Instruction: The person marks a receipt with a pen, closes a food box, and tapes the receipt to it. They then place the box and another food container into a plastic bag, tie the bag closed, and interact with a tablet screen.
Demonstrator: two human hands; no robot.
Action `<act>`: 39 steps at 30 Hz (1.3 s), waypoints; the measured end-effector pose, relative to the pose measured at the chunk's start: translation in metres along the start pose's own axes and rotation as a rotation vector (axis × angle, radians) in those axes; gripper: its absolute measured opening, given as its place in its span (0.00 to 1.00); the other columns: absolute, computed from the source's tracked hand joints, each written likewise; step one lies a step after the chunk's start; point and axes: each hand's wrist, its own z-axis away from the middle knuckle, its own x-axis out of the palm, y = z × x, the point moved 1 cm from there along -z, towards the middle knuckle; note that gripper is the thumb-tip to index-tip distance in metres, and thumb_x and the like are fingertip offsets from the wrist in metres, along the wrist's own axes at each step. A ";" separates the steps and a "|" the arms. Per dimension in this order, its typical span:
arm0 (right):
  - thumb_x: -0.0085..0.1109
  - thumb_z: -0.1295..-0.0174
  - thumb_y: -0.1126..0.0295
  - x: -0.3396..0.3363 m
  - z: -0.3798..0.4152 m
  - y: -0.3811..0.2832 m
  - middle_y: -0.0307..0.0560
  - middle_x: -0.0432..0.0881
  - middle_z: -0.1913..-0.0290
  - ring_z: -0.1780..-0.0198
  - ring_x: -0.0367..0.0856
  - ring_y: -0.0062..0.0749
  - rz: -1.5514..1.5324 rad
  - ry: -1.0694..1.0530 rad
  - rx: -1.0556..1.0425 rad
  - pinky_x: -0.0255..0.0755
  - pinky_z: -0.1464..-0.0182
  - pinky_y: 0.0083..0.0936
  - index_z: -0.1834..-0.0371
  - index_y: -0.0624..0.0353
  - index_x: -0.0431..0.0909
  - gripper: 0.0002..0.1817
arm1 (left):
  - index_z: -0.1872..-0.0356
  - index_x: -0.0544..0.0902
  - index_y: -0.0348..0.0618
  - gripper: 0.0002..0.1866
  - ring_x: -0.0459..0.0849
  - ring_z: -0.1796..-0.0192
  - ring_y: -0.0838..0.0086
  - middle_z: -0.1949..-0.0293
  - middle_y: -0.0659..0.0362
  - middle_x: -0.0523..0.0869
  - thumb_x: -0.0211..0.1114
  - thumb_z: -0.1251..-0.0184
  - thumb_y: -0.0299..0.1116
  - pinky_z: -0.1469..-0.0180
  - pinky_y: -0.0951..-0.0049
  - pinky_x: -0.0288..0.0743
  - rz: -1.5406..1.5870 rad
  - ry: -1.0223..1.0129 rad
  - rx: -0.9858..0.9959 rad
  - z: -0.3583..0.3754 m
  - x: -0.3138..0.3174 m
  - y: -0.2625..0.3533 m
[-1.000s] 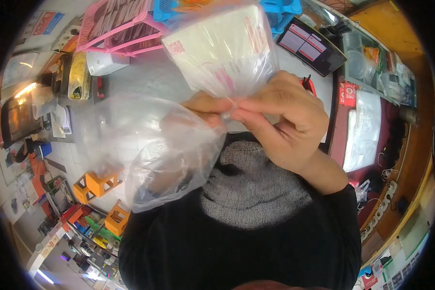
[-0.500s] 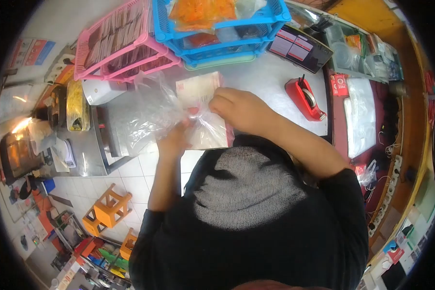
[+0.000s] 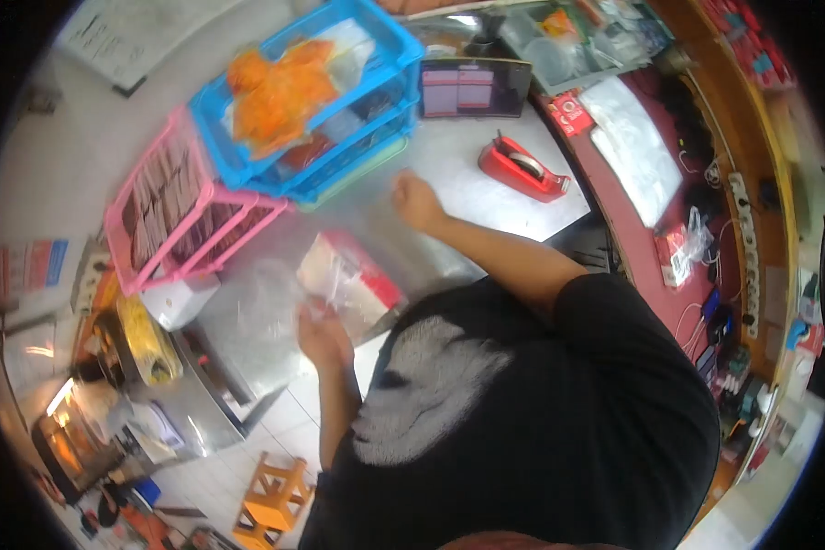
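Observation:
My left hand (image 3: 324,337) is closed on the gathered part of a clear plastic bag (image 3: 264,316), at the near edge of the metal counter. The bag spreads out to the left of the hand. Just right of this hand lies a white and red box-like packet (image 3: 346,278), with clear plastic over its near side. My right hand (image 3: 419,203) is off the bag, above the counter between the blue basket and the tape dispenser. Its fingers are curled in, and whether they hold anything is hidden. A red tape dispenser (image 3: 524,170) stands to its right.
At the back stand stacked blue baskets (image 3: 247,174) with orange packets and pink baskets (image 3: 206,197) full of sachets. A tablet (image 3: 475,89) leans behind the dispenser. White plastic bags (image 3: 634,151) lie at the right. Orange stools (image 3: 273,495) stand on the floor.
My right hand has let go of the bag and moved away from it towards the back of the counter. My left hand stays at the bag. The view has turned.

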 end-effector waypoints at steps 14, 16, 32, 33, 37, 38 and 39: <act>0.61 0.43 0.65 -0.075 -0.095 0.098 0.68 0.74 0.38 0.37 0.74 0.58 0.098 0.288 0.701 0.66 0.33 0.41 0.19 0.55 0.37 0.52 | 0.47 0.72 0.37 0.17 0.76 0.57 0.68 0.59 0.55 0.79 0.54 0.25 0.41 0.48 0.68 0.72 0.089 0.393 0.048 0.031 -0.042 0.035; 0.61 0.43 0.66 -0.078 -0.095 0.097 0.68 0.75 0.39 0.37 0.74 0.59 0.096 0.284 0.709 0.65 0.33 0.41 0.19 0.55 0.38 0.52 | 0.47 0.72 0.37 0.17 0.76 0.58 0.68 0.60 0.56 0.79 0.54 0.25 0.41 0.49 0.69 0.72 0.104 0.430 0.069 0.030 -0.037 0.039; 0.61 0.40 0.68 -0.117 0.097 -0.066 0.47 0.77 0.57 0.52 0.76 0.46 -0.118 -0.079 -0.719 0.74 0.52 0.40 0.49 0.57 0.76 0.16 | 0.55 0.79 0.37 0.11 0.75 0.68 0.78 0.65 0.59 0.81 0.60 0.30 0.34 0.67 0.74 0.68 -0.584 -0.027 0.013 0.034 0.096 -0.049; 0.61 0.40 0.67 -0.133 0.114 -0.067 0.46 0.77 0.57 0.51 0.76 0.45 -0.102 -0.147 -0.746 0.74 0.52 0.40 0.51 0.57 0.77 0.14 | 0.53 0.79 0.36 0.12 0.74 0.69 0.79 0.65 0.58 0.81 0.61 0.29 0.34 0.66 0.74 0.68 -0.580 -0.048 -0.011 0.042 0.116 -0.065; 0.62 0.42 0.67 -0.222 0.173 -0.021 0.46 0.74 0.59 0.56 0.76 0.45 0.061 -0.016 -0.545 0.74 0.58 0.37 0.61 0.56 0.77 0.09 | 0.50 0.77 0.36 0.12 0.71 0.70 0.80 0.64 0.58 0.81 0.60 0.29 0.31 0.66 0.76 0.67 -0.649 -0.460 -0.148 0.092 0.197 -0.133; 0.62 0.43 0.67 -0.249 0.191 -0.011 0.46 0.73 0.61 0.57 0.76 0.45 0.104 0.002 -0.520 0.74 0.59 0.38 0.63 0.56 0.76 0.08 | 0.50 0.78 0.37 0.11 0.70 0.70 0.80 0.65 0.59 0.81 0.59 0.29 0.31 0.66 0.77 0.67 -0.624 -0.561 -0.181 0.109 0.218 -0.153; 0.62 0.43 0.67 -0.279 0.212 0.000 0.46 0.72 0.62 0.58 0.75 0.45 0.155 0.030 -0.481 0.74 0.60 0.38 0.64 0.56 0.75 0.08 | 0.52 0.79 0.38 0.10 0.70 0.70 0.81 0.65 0.59 0.81 0.59 0.28 0.32 0.66 0.77 0.66 -0.602 -0.619 -0.219 0.125 0.236 -0.173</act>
